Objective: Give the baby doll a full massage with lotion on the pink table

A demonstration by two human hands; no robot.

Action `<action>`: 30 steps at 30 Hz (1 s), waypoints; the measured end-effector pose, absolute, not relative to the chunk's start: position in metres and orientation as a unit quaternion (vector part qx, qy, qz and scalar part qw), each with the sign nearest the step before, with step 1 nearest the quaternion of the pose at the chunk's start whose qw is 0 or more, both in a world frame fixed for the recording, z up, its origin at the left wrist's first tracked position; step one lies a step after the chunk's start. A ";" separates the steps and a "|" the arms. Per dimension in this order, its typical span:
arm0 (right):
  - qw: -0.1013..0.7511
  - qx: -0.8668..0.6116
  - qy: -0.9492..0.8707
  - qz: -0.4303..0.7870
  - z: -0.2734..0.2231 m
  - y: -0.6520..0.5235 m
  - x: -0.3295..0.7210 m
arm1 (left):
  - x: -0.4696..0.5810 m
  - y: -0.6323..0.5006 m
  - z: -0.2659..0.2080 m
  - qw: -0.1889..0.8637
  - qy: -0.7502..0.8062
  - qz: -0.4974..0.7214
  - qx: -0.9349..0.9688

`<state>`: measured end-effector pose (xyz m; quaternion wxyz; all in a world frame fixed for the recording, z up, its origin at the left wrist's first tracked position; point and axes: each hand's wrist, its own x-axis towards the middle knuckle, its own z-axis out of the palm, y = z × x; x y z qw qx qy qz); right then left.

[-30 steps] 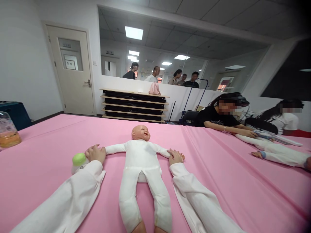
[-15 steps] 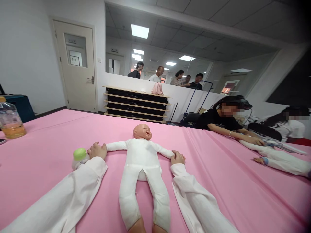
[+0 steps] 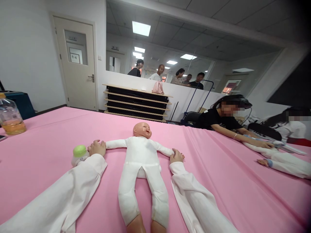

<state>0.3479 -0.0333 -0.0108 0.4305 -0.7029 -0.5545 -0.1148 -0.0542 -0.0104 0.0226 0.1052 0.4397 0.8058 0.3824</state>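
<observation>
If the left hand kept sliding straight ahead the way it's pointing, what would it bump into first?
The left hand already rests on the end of the doll's arm and points away across the pink cloth. Beyond it only bare cloth shows up to the table's far edge, though depth is hard to judge.

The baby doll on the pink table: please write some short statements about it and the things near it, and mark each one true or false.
1. The baby doll lies on its back with both arms spread out. True.
2. The left hand is at the end of one doll arm and the right hand at the end of the other. True.
3. The small bottle with a green cap stands beside the right hand. False: it stands beside the left hand.
4. The doll wears a blue suit. False: its suit is white.
5. A plastic bottle with orange liquid stands at the far left of the pink table. True.
</observation>
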 end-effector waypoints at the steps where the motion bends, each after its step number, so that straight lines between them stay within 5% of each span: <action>1: 0.427 -0.702 -0.557 -0.118 -0.010 -0.034 0.348 | -0.054 -0.011 0.022 0.107 0.810 0.380 0.433; 10: 0.411 -0.702 -0.570 -0.114 0.002 -0.036 0.335 | -0.048 -0.028 0.009 0.134 0.787 0.488 0.352; 21: 0.401 -0.454 -0.793 0.063 0.110 0.005 0.157 | -0.045 -0.021 0.014 0.181 0.603 0.692 0.352; 25: 0.376 -0.297 -0.875 0.068 0.110 0.006 0.088 | -0.040 -0.024 0.018 0.220 0.533 0.752 0.319; 30: 0.326 -0.275 -0.880 0.210 0.087 0.015 0.056 | -0.035 -0.030 0.022 0.234 0.533 0.729 0.360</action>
